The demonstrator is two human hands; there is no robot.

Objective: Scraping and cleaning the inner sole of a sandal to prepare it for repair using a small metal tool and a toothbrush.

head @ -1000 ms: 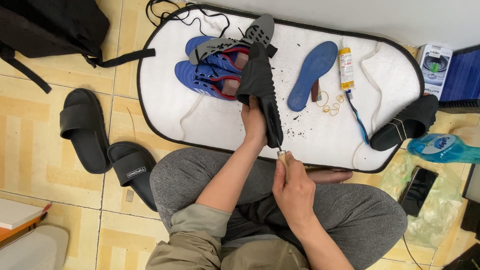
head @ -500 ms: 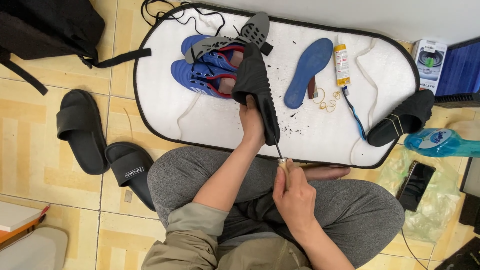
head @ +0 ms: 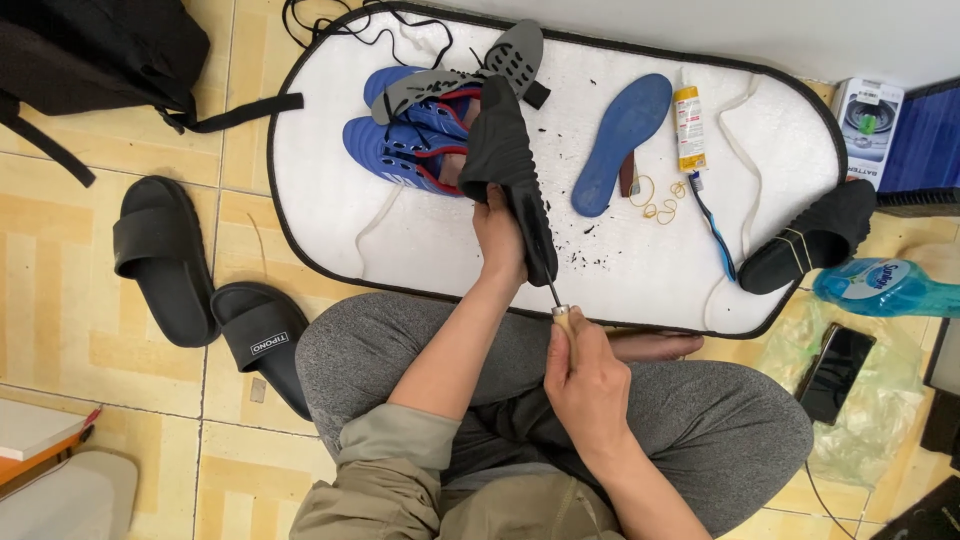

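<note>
I sit cross-legged on a tiled floor at a white oval mat (head: 330,210). My left hand (head: 498,235) grips a black shoe (head: 507,160) by its side and holds it tilted over the mat's near edge. My right hand (head: 588,380) is closed around a wooden-handled awl (head: 561,312). Its thin metal tip touches the shoe's lower end. Black crumbs (head: 590,258) lie on the mat beside the shoe.
A pair of blue shoes (head: 405,135) and two grey insoles lie behind the black shoe. To the right are a blue insole (head: 620,140), a glue tube (head: 688,128), rubber bands, a toothbrush (head: 712,228) and another black shoe (head: 815,240). Black slides (head: 165,260) lie left; a spray bottle (head: 885,288) and phone right.
My right hand with the awl has moved up a little closer to the black shoe's lower end. The left hand keeps its hold on the shoe.
</note>
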